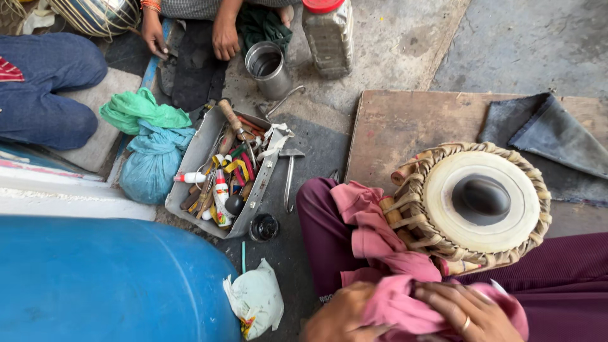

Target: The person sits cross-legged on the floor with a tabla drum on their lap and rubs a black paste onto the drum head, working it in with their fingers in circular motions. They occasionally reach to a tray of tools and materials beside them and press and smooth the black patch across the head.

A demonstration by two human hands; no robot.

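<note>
A small hand drum point(481, 202) with a pale skin, a black centre patch and woven straps leans against my lap at the right. A pink cloth point(373, 240) drapes from its left side down over my knee. Both my hands are at the bottom edge on this cloth. My left hand point(339, 316) grips a bunched fold of it. My right hand point(468, 310), with a ring on one finger, presses on the cloth with fingers curled.
A metal tray point(196, 158) holds several tools and glue bottles, with a hammer point(290, 171) beside it. A blue drum point(107, 278) fills the lower left. A wooden board point(405, 126), dark cloth point(551, 133), steel cup point(267, 68), plastic jar point(327, 35) and another person's hands point(190, 35) lie beyond.
</note>
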